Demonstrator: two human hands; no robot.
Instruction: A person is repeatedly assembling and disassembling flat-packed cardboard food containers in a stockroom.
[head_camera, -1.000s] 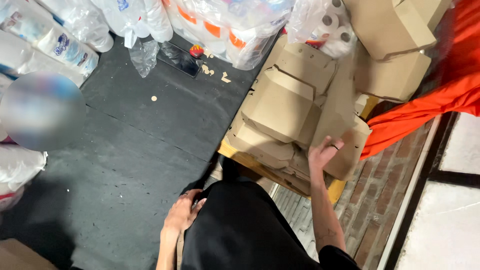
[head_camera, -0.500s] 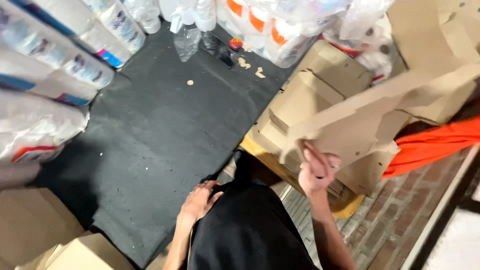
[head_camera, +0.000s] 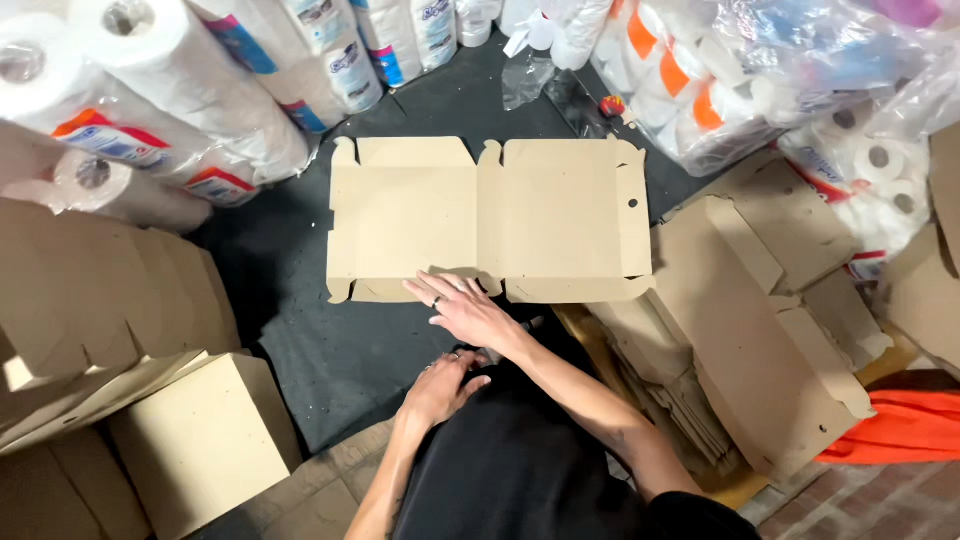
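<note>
Flat die-cut cardboard box blank (head_camera: 490, 218) laid open on the dark floor mat (head_camera: 340, 350), flaps spread on all sides, a small round hole near its right edge. Right hand (head_camera: 468, 312) extended forward, fingers straight and slightly spread, palm down, fingertips resting on the near edge of the blank around its centre crease; nothing gripped. Left hand (head_camera: 440, 388) loosely curled, low against the black garment (head_camera: 520, 470) at the lap, just behind the right hand; no object visible in it, exact contact not discernible. Stack of unfolded blanks (head_camera: 750, 330) to the right of the open blank, leaning at an angle, near but apart from it. Assembled tan cartons (head_camera: 110, 300) piled at left, one closed carton (head_camera: 200, 440) nearest the left hand. Wrapped packs of paper rolls (head_camera: 150, 110) along the upper left, further wrapped packs with orange markings (head_camera: 720, 90) at upper right. Orange fabric (head_camera: 900, 430) at lower right beside the brick paving (head_camera: 880, 500).
</note>
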